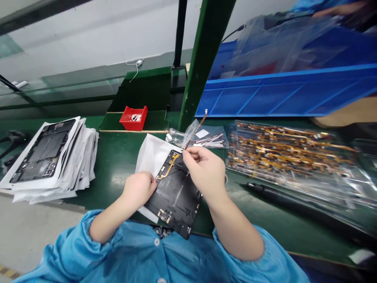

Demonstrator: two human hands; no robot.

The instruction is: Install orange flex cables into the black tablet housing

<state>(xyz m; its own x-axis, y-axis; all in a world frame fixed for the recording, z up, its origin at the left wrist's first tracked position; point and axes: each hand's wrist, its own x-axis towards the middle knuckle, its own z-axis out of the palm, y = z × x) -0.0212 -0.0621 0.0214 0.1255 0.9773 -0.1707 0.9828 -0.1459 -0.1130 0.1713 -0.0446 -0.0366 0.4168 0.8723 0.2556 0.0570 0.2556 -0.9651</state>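
1. Nearest the camera, a blue long-sleeved cloth shirt with pale buttons is seen, below both hands.
2. A thin, narrow, copper-brown flexible strip with a pale tip is pinched at its lower end between thumb and forefinger of the right hand. Its free length is pointed up and away from those fingertips.
3. The strip is judged very light, springy and easily creased; it is best taken near one end, by its edges, without sharp bending.
4. A black rectangular thin-walled panel is located directly below the right fingers and to the right of the left fingertips. A white sheet of thin, soft material is partly covered by it.
5. The panel is judged light, stiff and rather smooth; it is best held by its outer edges, clear of the gold flat ribbon just beside the left fingertips.
6. The left hand is curled, fingertips at the panel's left edge; whether the edge is pinched or merely touched cannot be told.
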